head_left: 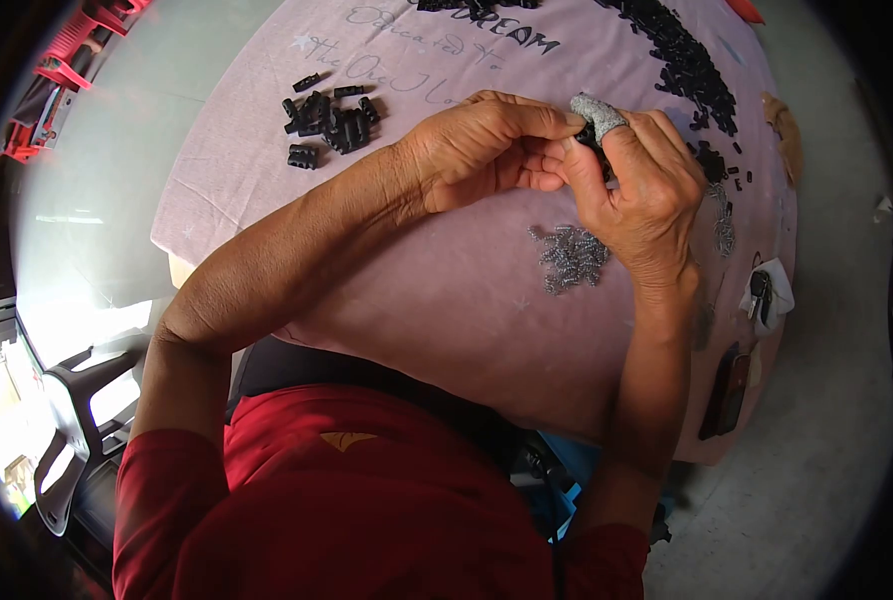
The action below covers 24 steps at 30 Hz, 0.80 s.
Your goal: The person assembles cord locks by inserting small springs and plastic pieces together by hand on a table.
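Note:
My left hand (491, 145) and my right hand (646, 185) meet above the pink cloth, fingertips together around a small black part (588, 136). A grey covering (598, 115) wraps one fingertip of my right hand. Both hands are closed on the black part, which my fingers partly hide. Below them on the cloth lies a pile of small metal springs (571, 258). Left of my left hand is a group of black cylindrical pieces (331, 120). Beyond my right hand, many small black pieces (681, 65) spread in a long band.
The pink cloth (446, 310) covers a table with rounded edges. At its right side are a dark phone-like object (730, 392), a white cloth (776, 295) with a black item, and thin metal pieces (723, 230). A grey chair (71, 430) stands at the lower left.

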{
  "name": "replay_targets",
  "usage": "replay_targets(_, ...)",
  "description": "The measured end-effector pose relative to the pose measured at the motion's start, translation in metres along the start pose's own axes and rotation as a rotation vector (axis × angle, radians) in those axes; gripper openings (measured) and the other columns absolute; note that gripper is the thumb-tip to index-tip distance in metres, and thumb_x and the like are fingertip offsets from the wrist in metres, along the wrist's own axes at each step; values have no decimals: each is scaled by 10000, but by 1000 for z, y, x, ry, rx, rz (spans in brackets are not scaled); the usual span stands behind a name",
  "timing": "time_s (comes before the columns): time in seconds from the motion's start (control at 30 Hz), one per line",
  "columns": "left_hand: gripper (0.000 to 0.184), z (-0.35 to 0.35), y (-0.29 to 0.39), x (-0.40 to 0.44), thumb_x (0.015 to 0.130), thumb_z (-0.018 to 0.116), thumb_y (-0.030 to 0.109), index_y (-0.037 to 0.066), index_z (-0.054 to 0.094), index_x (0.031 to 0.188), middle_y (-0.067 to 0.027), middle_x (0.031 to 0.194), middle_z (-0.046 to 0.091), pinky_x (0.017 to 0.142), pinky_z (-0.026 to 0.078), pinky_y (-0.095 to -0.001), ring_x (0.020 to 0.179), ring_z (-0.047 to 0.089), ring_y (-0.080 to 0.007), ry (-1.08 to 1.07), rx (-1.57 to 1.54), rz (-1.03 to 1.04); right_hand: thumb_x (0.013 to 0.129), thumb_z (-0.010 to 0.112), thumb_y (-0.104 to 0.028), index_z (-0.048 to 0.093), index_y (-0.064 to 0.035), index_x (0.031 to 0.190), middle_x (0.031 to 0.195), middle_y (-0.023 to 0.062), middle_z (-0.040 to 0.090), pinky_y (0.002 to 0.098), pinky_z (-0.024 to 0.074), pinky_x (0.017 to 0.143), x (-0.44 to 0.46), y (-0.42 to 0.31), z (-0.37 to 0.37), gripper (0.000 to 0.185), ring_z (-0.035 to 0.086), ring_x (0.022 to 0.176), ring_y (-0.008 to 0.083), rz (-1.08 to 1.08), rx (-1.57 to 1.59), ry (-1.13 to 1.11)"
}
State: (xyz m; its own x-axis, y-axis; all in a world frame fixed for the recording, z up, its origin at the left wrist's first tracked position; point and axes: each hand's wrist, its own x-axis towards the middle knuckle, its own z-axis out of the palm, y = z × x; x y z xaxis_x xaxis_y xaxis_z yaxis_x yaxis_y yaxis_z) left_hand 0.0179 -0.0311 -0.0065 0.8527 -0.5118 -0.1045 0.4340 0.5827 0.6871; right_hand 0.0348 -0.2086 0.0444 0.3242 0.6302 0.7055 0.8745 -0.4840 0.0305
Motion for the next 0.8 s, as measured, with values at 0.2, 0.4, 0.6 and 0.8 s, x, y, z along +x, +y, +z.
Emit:
replay_targets(0.2,263,17,-6,2,993,492,250,40,651,982,-69,905,689,766,514,-259,814,640,-149,85,-188,1,785,706,-96,685,6,952,800,106,653,353,482,587,2,3,-5,197,621,699,260,269,90,-70)
replay_targets(0.4,144,12,-34,9,904,542,87,-30,626,908,-157,850,684,715,530,-352,752,664,-249,14,637,421,773,655,-72,634,19,834,622,96,515,305,387,473,33,-18,-7,112,447,493,154,459,278,-114)
replay_targets(0.6,196,15,-52,1,827,593,104,-4,624,988,-218,897,650,775,515,-443,905,638,-393,-63,1172,708,747,602,-102,513,32,709,597,202,518,382,425,527,71,-34,42,166,532,495,321,228,304,-478)
replay_targets(0.8,180,19,-40,-8,812,573,80,-12,619,960,-216,888,653,773,512,-435,887,647,-369,-75,1102,687,793,630,-96,496,46,696,576,168,530,352,425,518,76,-37,61,218,490,469,239,282,519,-434)
